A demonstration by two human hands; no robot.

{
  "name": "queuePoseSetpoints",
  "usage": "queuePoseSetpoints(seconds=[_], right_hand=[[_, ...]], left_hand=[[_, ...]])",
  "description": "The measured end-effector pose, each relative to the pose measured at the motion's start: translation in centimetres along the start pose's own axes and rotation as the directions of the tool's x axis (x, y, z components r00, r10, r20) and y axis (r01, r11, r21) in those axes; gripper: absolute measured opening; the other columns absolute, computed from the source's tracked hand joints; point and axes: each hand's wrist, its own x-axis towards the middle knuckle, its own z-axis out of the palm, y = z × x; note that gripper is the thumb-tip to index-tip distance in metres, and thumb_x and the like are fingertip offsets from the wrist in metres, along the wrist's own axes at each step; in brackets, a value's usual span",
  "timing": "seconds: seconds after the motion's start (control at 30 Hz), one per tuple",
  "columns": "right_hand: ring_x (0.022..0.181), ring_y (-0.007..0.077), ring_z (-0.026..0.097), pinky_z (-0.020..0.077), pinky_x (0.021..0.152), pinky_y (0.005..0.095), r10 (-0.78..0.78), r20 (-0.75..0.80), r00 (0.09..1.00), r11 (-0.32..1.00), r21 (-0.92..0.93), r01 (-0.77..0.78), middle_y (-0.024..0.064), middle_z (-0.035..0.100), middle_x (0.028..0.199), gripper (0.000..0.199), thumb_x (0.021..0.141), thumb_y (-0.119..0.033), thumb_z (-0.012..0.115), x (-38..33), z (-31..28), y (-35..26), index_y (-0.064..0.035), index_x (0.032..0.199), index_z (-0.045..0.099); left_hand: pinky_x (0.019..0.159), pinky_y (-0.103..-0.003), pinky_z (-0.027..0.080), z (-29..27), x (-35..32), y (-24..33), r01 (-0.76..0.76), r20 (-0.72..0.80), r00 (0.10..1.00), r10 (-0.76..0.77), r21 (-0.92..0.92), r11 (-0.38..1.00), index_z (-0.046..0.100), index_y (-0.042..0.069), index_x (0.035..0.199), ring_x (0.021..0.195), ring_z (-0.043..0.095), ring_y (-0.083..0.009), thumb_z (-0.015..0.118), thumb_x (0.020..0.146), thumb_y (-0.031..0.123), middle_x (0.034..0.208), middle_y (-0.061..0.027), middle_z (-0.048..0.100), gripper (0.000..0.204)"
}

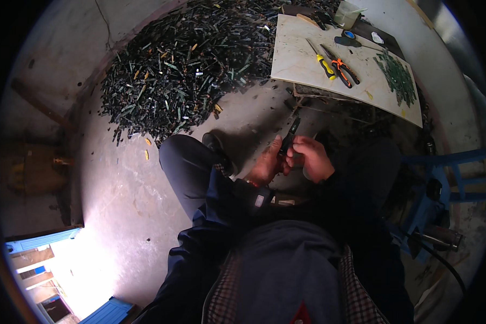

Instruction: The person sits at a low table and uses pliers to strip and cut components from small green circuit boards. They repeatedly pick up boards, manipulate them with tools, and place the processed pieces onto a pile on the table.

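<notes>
Left hand [265, 165] looks clamped on a dark strip [292, 131], off centre toward 2 o'clock; right hand [312, 157] curls at its near end, can't tell if pinching. Mid-teardown, I'd guess; next probably wants a steady, careful pull.

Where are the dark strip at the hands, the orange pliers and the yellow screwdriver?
Dark strip [293, 129], head view: exposed upper part.
Pliers [338, 64], head view: orange handle.
Screwdriver [324, 65], head view: yellow handle.

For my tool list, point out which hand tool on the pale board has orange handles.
The pliers, lying right of the screwdriver: their two handles are orange and black, whereas the screwdriver has a single yellow-and-black handle.
</notes>
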Motion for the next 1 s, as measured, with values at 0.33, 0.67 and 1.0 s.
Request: queuePoseSetpoints(seconds=[0.33,0.67,1.0], right_hand=[[0.053,0.0158,0.053,0.0451,0.053,0.0298,-0.025,-0.263,0.964,1.000,0.006,0.027,0.0034,0.055,0.071,0.019,0.092,-0.021,0.058,-0.1,1.0,0.7,-0.0025,0.089,0.059],[0.048,0.0148,0.047,0.0370,0.046,0.0295,0.063,-0.264,0.962,0.994,0.103,-0.037,0.0005,0.048,0.064,0.020,0.092,-0.025,0.057,0.8,0.2,1.6,-0.0065,0.085,0.057],[0.051,0.0163,0.048,0.0373,0.049,0.0309,0.095,-0.187,0.978,0.993,0.083,-0.081,0.0021,0.048,0.065,0.019,0.090,-0.023,0.054,0.8,-0.6,1.6,-0.0061,0.082,0.055]], left_hand=[[0.058,-0.029,0.043,1.0,-0.5,-0.3,-0.012,-0.012,1.000,0.014,0.153,0.988,0.055,0.006,0.094,0.058,0.053,-0.0168,0.030,0.096,0.061,0.074,-0.0059,0.058,0.060],[0.059,-0.029,0.044,1.1,-0.2,-0.5,-0.001,0.047,0.999,-0.009,0.208,0.978,0.052,0.008,0.096,0.061,0.053,-0.0163,0.028,0.096,0.061,0.077,-0.0061,0.057,0.058],[0.060,-0.030,0.044,1.1,-0.2,-0.9,0.000,0.081,0.996,-0.021,0.249,0.968,0.050,0.007,0.095,0.061,0.051,-0.0165,0.024,0.095,0.063,0.077,-0.0069,0.056,0.061]])
